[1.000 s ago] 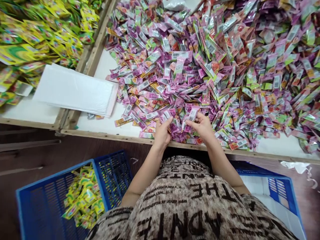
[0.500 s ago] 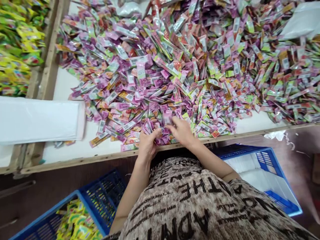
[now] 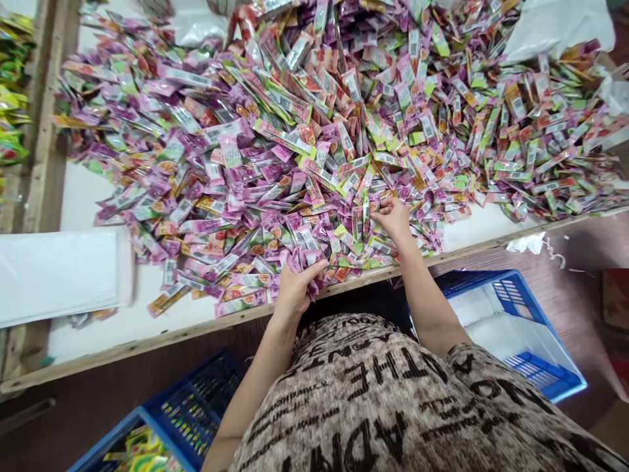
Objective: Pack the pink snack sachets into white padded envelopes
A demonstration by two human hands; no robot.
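Left hand (image 3: 295, 286) is clamped on purple sachets (image 3: 305, 254), wooden rim (image 3: 162, 340) just below its fingers, so a loose grip could probably spill some. Farther out, right hand (image 3: 394, 221) fingertips sit at the pile (image 3: 275, 177); can't tell if they're pinching one.

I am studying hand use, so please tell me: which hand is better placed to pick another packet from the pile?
Probably the right hand: it is over the pile, close to loose packets, while the left hand holds a bunch near the wooden edge.
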